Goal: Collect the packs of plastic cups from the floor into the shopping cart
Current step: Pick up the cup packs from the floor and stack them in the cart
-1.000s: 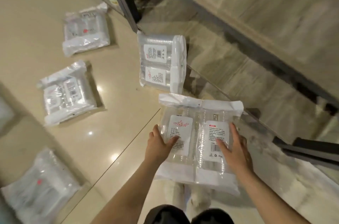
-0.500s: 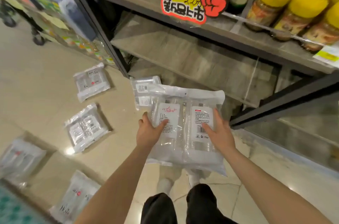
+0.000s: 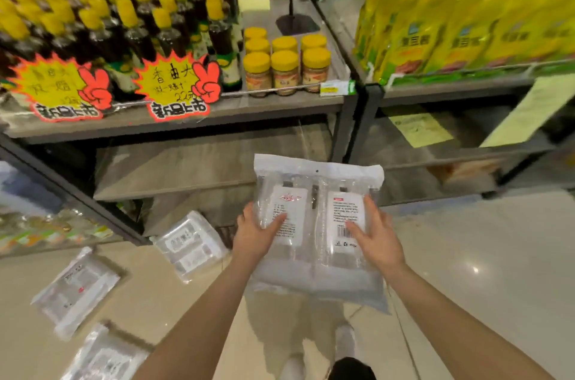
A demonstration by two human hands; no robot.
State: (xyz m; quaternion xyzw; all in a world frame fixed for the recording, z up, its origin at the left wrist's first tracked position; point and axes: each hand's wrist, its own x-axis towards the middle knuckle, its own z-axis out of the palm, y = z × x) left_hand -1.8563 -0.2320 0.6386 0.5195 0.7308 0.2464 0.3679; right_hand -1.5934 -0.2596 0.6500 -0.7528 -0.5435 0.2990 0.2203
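Observation:
I hold a clear pack of plastic cups (image 3: pixel 314 224) with two white labels in the air in front of the shelves. My left hand (image 3: pixel 256 235) grips its left side with the thumb on the left label. My right hand (image 3: pixel 375 238) grips its right side with the thumb on the right label. Three more packs lie on the floor at the lower left: one (image 3: pixel 189 244) by the shelf foot, one (image 3: pixel 76 289) further left, one (image 3: pixel 105 358) at the bottom edge. No shopping cart is in view.
A shelf unit (image 3: pixel 186 118) in front carries yellow-capped bottles, jars (image 3: pixel 284 68) and price signs; its lower boards are bare. A second unit (image 3: pixel 460 87) at the right carries yellow bags. Glossy beige floor (image 3: pixel 482 255) spreads to the right. My shoes show below the pack.
I have lifted the pack off the floor with both hands and stood up; the view has tilted up from the floor to the shelves. The other packs stay where they lay.

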